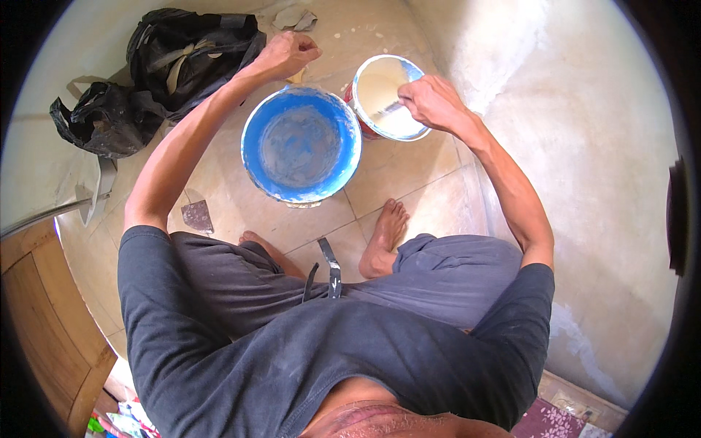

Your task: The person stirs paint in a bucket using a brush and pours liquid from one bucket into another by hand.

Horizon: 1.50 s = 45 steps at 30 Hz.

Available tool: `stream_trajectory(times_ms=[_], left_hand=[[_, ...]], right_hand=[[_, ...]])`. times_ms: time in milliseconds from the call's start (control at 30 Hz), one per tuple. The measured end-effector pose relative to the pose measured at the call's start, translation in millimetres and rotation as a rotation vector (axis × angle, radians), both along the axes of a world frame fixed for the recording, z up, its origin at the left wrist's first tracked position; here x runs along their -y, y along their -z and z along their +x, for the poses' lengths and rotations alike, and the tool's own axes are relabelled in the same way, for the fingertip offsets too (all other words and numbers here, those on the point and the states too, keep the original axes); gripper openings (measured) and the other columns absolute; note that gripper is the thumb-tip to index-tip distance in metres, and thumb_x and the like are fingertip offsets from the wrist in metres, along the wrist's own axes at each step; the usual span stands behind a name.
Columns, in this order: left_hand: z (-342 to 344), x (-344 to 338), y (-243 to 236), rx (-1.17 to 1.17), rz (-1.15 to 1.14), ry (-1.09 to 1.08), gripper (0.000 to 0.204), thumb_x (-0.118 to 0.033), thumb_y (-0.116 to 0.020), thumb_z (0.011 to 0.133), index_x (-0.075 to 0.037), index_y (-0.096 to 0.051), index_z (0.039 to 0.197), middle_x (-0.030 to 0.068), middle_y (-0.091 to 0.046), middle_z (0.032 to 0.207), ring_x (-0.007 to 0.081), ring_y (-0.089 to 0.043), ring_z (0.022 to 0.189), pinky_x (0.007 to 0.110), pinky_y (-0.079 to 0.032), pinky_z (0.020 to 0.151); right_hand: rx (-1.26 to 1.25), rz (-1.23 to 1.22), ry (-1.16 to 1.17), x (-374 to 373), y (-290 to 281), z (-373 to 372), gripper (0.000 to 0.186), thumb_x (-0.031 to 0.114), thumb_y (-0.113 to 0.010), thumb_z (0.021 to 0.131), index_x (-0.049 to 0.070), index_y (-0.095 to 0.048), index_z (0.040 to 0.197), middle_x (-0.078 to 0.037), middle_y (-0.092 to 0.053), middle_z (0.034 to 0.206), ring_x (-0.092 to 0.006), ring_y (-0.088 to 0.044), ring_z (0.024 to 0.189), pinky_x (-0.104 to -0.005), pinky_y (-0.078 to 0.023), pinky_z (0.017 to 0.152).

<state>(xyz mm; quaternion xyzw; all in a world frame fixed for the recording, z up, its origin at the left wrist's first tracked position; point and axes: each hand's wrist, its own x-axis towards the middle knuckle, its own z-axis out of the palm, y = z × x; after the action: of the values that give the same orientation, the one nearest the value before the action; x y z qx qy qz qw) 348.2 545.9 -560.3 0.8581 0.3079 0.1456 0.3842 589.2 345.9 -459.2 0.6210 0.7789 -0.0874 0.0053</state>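
Observation:
A blue basin (252,150) stands on the floor in front of me, its inside smeared with grey-white residue. Touching or close to its right side is a white-rimmed bucket (356,98) partly filled with a cream-coloured liquid (383,84). Over the bucket's right rim reaches my right hand (432,101), its fingers closed; a short greyish edge (388,109) shows at the liquid below them, its kind unclear. Beyond the basin's far rim hovers my left hand (290,55), fingers curled. Below it, a small tan piece (295,77) shows by the rim; whether I hold it is unclear.
Black plastic bags (193,58) lie at the far left, beside a smaller crumpled black bag (109,120). A grey scrap (294,18) lies beyond my left hand, a brownish tile piece (197,217) near my left knee. A patchy wall (584,182) rises right; a wooden panel (55,321) stands left.

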Motion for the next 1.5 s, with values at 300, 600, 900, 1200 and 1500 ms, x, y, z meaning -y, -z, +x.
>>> stream_trajectory(times_ms=[300,600,900,1200,1500], left_hand=[[12.7,11.3,-11.3,-0.03,-0.065,0.07,0.04,-0.033,-0.057,0.094,0.003,-0.072,0.102,0.0191,-0.072,0.091,0.0263,-0.068,0.084,0.04,-0.053,0.077],[-30.6,-14.5,26.2,-0.119,-0.192,0.055,0.041,-0.032,-0.056,0.097,0.005,-0.071,0.101,0.017,-0.072,0.09,0.0252,-0.069,0.079,0.035,-0.055,0.076],[-73.5,-36.2,39.0,-0.264,0.076,0.134,0.035,-0.026,-0.046,0.099,-0.007,-0.067,0.118,0.0187,-0.069,0.112,0.0382,-0.065,0.099,0.045,-0.052,0.088],[-79.0,-24.4,24.7,-0.195,-0.337,0.039,0.065,-0.056,-0.04,0.101,0.001,-0.062,0.123,0.0158,-0.066,0.117,0.0249,-0.063,0.097,0.039,-0.052,0.086],[-105.6,-15.0,-5.8,-0.159,-0.57,-0.09,0.073,-0.059,-0.035,0.102,0.004,-0.06,0.129,0.0199,-0.062,0.128,0.0311,-0.06,0.117,0.041,-0.048,0.101]], right_hand=[[0.217,0.065,-0.018,-9.5,14.4,5.6,0.011,0.006,-0.058,0.077,0.001,-0.062,0.068,-0.026,-0.058,0.064,-0.044,-0.06,0.062,-0.05,-0.047,0.056],[-0.077,0.167,0.124,-15.2,19.0,-28.3,0.013,0.009,-0.059,0.079,0.001,-0.063,0.069,-0.025,-0.06,0.067,-0.0447,-0.062,0.065,-0.0504,-0.049,0.059],[0.105,-0.107,-0.048,-23.2,2.0,-48.4,0.012,0.006,-0.058,0.073,-0.001,-0.063,0.065,-0.028,-0.061,0.069,-0.0444,-0.064,0.068,-0.0508,-0.05,0.061],[0.043,0.221,0.123,-37.5,30.1,-51.3,0.013,0.011,-0.059,0.078,0.004,-0.064,0.07,-0.023,-0.064,0.071,-0.0444,-0.063,0.068,-0.0518,-0.05,0.061],[0.029,-0.076,-0.033,-31.3,11.8,-73.3,0.016,0.013,-0.06,0.079,0.001,-0.063,0.07,-0.025,-0.062,0.072,-0.0453,-0.062,0.074,-0.0497,-0.051,0.068]])
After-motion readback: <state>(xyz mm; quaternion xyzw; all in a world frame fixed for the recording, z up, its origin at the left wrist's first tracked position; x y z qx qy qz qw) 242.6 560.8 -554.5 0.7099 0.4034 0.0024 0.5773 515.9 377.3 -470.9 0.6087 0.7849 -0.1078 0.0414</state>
